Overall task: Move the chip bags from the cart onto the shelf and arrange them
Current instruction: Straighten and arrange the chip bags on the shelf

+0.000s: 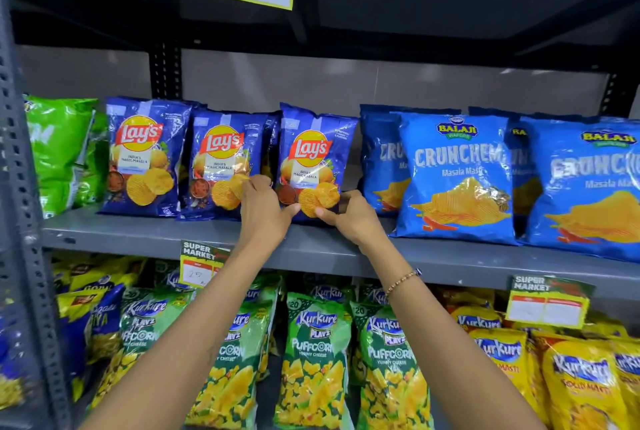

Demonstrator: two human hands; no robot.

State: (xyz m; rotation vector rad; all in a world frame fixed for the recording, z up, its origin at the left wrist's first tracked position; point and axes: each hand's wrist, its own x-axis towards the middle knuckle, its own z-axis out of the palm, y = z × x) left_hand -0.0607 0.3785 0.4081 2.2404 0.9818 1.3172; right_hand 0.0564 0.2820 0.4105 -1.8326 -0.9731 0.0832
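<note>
The rightmost Lay's bag (pixel 313 166) is stood upright on the grey shelf (pixel 145 232), beside two others. Its bottom corners are pinched by the left hand (pixel 265 213) and right hand (pixel 351 218).

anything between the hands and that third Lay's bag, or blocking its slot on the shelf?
Nothing visible. The left hand and right hand already touch the bottom of the rightmost dark blue Lay's bag, upright on the grey metal shelf, between another Lay's bag and the light blue Balaji bags.
</note>
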